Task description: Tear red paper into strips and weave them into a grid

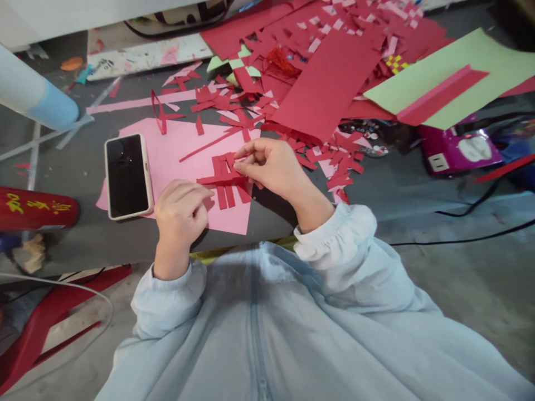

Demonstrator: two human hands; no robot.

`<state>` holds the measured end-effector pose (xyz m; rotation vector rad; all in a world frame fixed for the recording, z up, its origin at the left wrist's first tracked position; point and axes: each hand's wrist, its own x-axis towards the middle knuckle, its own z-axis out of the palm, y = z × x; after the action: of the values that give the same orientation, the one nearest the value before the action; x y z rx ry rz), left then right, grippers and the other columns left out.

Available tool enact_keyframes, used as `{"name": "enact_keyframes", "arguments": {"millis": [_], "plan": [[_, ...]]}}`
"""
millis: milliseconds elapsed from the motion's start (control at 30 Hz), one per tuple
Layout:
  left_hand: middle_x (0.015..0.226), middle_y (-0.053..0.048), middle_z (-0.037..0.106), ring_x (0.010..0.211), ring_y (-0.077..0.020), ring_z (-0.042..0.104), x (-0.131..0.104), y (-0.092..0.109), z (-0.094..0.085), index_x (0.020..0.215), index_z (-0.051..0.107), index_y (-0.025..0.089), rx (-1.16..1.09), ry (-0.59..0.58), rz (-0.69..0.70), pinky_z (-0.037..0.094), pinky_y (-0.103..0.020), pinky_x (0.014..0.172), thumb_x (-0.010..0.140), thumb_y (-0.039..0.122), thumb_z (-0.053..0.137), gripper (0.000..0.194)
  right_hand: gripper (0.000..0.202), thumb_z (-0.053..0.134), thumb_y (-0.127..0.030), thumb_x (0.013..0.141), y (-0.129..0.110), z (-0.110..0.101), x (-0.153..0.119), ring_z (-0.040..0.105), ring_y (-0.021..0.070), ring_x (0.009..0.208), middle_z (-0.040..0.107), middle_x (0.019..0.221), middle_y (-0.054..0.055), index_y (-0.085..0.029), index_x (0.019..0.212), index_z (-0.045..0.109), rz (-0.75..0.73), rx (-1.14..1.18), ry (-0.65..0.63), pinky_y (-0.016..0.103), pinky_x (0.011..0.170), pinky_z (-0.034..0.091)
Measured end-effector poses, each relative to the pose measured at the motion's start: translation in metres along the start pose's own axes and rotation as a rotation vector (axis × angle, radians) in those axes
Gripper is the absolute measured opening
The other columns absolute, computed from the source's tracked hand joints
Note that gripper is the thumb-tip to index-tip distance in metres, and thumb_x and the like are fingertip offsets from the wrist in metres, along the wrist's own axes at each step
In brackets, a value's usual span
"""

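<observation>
Several red paper strips (221,197) lie crossed on a pink paper sheet (184,150), forming a small woven piece. My right hand (271,164) pinches at the right end of a crosswise red paper strip (215,180), thumb against forefinger. My left hand (179,211) is curled closed at the lower left of the woven piece, its fingertips close to the strips. Whether it grips anything is hidden. A thin red strip (207,146) lies slantwise above them on the pink sheet.
A phone (129,175) lies left of my left hand. A red can (37,209) and a white-and-blue bottle (45,94) stand farther left. Red and pink scraps (340,164), a large red sheet (330,83), a green sheet (455,78) and a purple packet (460,147) lie rightward.
</observation>
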<state>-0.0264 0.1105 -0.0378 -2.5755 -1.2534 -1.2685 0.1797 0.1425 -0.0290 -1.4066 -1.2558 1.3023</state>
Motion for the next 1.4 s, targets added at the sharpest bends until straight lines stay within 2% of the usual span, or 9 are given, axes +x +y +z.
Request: {"name": "enact_keyframes", "arguments": {"millis": [100,267,333,500,567,767,1033,1233,1400], "plan": [[0.073,0.001,0.074,0.072,-0.0168,0.068,0.000,0.000,0.001,0.074,0.070,0.021,0.073,0.032,-0.139,0.055,-0.030,0.070,0.067,-0.002,0.046,0.034,0.013,0.072,-0.010,0.074,0.000,0.000,0.000,0.048,0.0057,0.041,0.061,0.054,-0.006,-0.017,0.079,0.062,-0.011,-0.020,-0.003,0.022,0.044,0.038],[0.077,-0.001,0.075,0.078,-0.0184,0.069,0.000,-0.003,0.002,0.076,0.070,0.021,0.139,-0.042,-0.240,0.054,-0.031,0.072,0.071,0.002,0.049,0.030,0.013,0.073,-0.013,0.074,0.003,0.000,0.000,0.050,0.0069,0.045,0.062,0.058,-0.005,-0.017,0.081,0.063,-0.021,-0.046,0.005,0.024,0.049,0.040],[0.077,-0.001,0.075,0.076,-0.0184,0.069,0.000,-0.002,0.001,0.076,0.070,0.021,0.108,-0.050,-0.204,0.055,-0.032,0.072,0.073,0.002,0.049,0.029,0.012,0.073,-0.014,0.074,0.004,-0.001,0.000,0.050,0.0070,0.045,0.062,0.059,-0.005,-0.017,0.081,0.063,-0.021,-0.057,0.006,0.024,0.048,0.039],[0.079,-0.002,0.076,0.075,-0.0174,0.069,0.003,0.004,0.001,0.078,0.071,0.020,-0.076,-0.121,0.069,0.058,-0.033,0.075,0.078,0.002,0.050,0.029,0.012,0.073,-0.015,0.075,0.006,-0.001,0.000,0.052,0.0072,0.049,0.062,0.059,-0.004,-0.017,0.081,0.063,-0.039,-0.066,0.000,0.022,0.048,0.039],[0.084,-0.004,0.077,0.078,-0.0178,0.070,0.004,0.006,0.002,0.082,0.073,0.019,-0.095,-0.150,0.113,0.058,-0.033,0.077,0.080,0.001,0.049,0.029,0.011,0.072,-0.015,0.075,0.006,0.000,0.000,0.052,0.0069,0.047,0.062,0.059,-0.005,-0.017,0.082,0.063,-0.032,-0.052,-0.002,0.022,0.045,0.039],[0.093,-0.007,0.079,0.090,-0.0216,0.072,0.004,0.008,0.005,0.091,0.074,0.017,0.033,-0.222,0.083,0.060,-0.037,0.083,0.088,0.007,0.048,0.028,0.010,0.072,-0.016,0.076,0.003,0.001,0.000,0.050,0.0070,0.041,0.060,0.056,-0.005,-0.018,0.081,0.063,-0.018,0.006,-0.024,0.021,0.037,0.037],[0.104,-0.010,0.077,0.096,-0.0231,0.072,0.000,0.009,0.006,0.099,0.072,0.018,0.140,-0.303,-0.005,0.059,-0.037,0.085,0.090,0.012,0.048,0.026,0.011,0.073,-0.013,0.075,-0.002,0.001,-0.002,0.048,0.0054,0.044,0.059,0.055,-0.006,-0.018,0.079,0.063,-0.047,0.034,-0.027,0.019,0.041,0.038],[0.088,-0.005,0.079,0.083,-0.0211,0.074,0.001,0.007,0.004,0.083,0.072,0.019,0.095,-0.216,0.085,0.058,-0.033,0.073,0.084,0.006,0.047,0.028,0.012,0.071,-0.012,0.074,-0.002,0.000,-0.001,0.046,0.0052,0.041,0.058,0.053,-0.006,-0.017,0.080,0.062,-0.032,0.046,-0.041,0.020,0.041,0.035],[0.089,-0.003,0.080,0.082,-0.0196,0.076,0.001,0.007,0.004,0.081,0.073,0.021,0.050,-0.207,0.093,0.060,-0.033,0.073,0.081,0.004,0.047,0.032,0.014,0.067,-0.007,0.072,-0.003,-0.001,-0.002,0.041,0.0041,0.036,0.055,0.047,-0.009,-0.017,0.080,0.062,-0.009,0.111,-0.078,0.018,0.036,0.030]]}}
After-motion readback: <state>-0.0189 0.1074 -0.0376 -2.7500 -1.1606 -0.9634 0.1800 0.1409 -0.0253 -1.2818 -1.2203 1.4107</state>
